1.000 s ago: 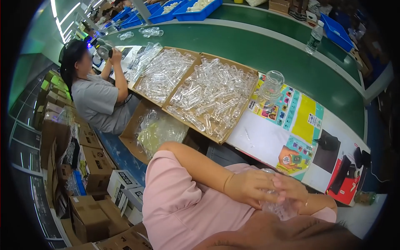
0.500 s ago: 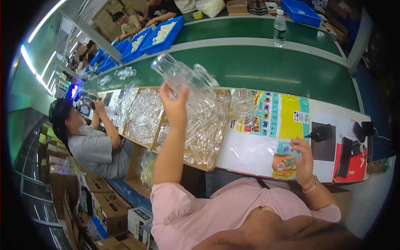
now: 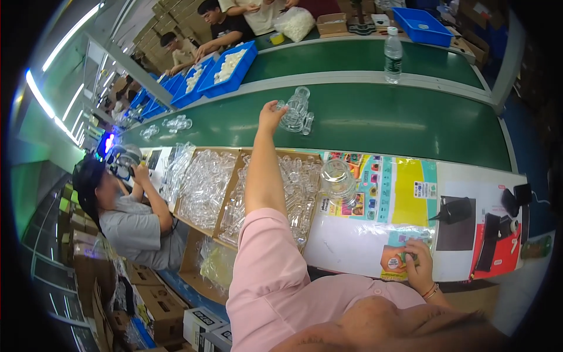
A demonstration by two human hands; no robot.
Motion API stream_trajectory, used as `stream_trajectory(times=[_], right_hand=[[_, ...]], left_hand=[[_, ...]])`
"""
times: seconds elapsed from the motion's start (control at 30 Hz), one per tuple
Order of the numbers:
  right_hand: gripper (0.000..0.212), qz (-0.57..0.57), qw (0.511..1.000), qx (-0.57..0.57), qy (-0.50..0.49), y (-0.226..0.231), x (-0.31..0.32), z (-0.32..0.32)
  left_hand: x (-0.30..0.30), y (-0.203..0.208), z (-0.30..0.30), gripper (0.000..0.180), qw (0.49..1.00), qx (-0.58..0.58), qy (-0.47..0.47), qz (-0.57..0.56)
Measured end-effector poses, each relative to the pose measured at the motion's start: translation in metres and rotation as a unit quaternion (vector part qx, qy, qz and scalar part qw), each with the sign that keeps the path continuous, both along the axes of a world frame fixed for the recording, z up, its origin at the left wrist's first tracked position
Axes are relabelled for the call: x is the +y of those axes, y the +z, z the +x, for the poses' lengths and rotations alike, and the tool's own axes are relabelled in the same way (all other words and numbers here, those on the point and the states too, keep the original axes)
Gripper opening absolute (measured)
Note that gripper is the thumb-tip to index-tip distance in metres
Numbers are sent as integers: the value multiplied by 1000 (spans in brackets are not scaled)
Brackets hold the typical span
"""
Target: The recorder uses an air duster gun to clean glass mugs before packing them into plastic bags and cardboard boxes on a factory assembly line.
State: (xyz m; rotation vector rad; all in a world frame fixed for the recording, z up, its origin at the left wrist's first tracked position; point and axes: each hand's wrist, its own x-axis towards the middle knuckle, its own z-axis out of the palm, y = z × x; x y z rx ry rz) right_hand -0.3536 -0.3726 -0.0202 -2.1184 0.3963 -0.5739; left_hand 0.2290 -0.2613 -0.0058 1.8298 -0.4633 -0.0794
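While my left hand (image 3: 271,119) touches the clear plastic assembly (image 3: 297,112) on the green conveyor belt (image 3: 404,120), I cannot tell if it grips. My right hand (image 3: 419,267), well apart, lies loosely unclenched at the worktable (image 3: 343,240).

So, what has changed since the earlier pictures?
The left hand carried the clear piece forward to the green surface, fingers still at it. The right hand let go and moved to the near edge of the table. The water bottle and cardboard trays stayed put.

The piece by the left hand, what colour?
The piece is clear and colourless, seen best in the head view.
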Motion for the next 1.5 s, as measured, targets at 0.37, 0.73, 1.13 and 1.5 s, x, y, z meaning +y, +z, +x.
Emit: stream_trajectory(times=[0.37, 0.73, 1.13, 1.5], right_hand=[[11, -6, 1000, 16, -2, -8, 3, 2], [12, -26, 999, 27, -1, -14, 7, 3], [11, -96, 995, -38, -8, -19, 5, 4], [49, -330, 924, 71, -178, 46, -83, -31]], left_hand=[[82, 31, -44, 28, 901, -331, 13, 281], [352, 14, -99, 44, 792, -281, 352, 413], [392, -27, 5, 23, 670, -315, 128, 660], [271, 73, -142, 19, 950, -234, 146, 148]])
